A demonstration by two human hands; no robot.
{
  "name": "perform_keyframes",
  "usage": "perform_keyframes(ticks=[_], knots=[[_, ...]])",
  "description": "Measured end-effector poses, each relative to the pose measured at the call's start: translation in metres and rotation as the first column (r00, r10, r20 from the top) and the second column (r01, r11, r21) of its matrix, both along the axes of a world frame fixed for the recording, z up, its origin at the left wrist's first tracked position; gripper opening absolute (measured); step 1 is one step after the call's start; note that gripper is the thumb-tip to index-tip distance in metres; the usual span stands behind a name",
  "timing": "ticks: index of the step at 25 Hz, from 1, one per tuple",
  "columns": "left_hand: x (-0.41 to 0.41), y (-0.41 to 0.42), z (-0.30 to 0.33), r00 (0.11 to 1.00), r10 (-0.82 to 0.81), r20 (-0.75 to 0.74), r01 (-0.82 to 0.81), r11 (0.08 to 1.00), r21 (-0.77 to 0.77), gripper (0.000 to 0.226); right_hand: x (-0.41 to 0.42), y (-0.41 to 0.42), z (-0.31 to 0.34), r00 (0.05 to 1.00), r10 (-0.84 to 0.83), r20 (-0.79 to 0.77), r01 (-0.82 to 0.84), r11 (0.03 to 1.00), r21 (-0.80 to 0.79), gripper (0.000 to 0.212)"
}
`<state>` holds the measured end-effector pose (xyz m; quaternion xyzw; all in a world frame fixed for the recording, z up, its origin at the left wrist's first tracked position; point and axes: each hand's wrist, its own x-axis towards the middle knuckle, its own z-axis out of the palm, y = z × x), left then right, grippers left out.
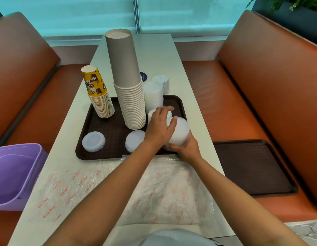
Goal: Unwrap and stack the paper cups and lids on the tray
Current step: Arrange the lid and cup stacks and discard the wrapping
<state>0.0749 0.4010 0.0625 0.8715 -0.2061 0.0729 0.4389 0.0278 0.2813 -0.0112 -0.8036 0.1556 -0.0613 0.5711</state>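
A dark brown tray [108,153] lies on the white table. On it stand a tall stack of grey paper cups [129,86] and a shorter stack of yellow printed cups [99,96]. Two low piles of white lids [93,141] [134,140] sit near its front edge, and a taller lid stack [153,95] stands at its back right. Over the tray's right front corner I hold a stack of white lids [179,133]. My left hand [159,126] grips it from above. My right hand [185,148] holds it from below.
Crumpled clear plastic wrap [136,189] with red print covers the near table. A purple bin [14,173] sits on the left bench, a second brown tray [251,166] on the right bench. More lids [162,80] lie behind the tray.
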Motion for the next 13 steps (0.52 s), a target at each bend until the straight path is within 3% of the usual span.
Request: perform_keyframes(ticks=[3,5,10,13], knots=[[0.018,-0.011,0.021,0.940,-0.014,-0.341,0.143,0.922,0.359,0.052,0.000,0.000,-0.003,0.999,-0.002,-0.038,0.000,0.999,-0.034,0.094],[0.020,-0.013,0.021,0.910,-0.008,-0.415,0.229,0.844,0.485,0.056,0.000,0.000,-0.003,0.999,-0.004,-0.039,0.002,0.999,-0.046,0.095],[0.019,-0.008,0.023,0.947,-0.008,-0.322,0.126,0.928,0.350,0.051,0.004,-0.001,-0.005,0.999,0.003,-0.044,-0.005,0.999,-0.042,0.089],[0.018,-0.006,0.023,0.938,-0.031,-0.345,0.132,0.953,0.271,0.047,0.003,-0.001,-0.008,0.999,-0.010,-0.040,0.009,1.000,-0.028,0.093]])
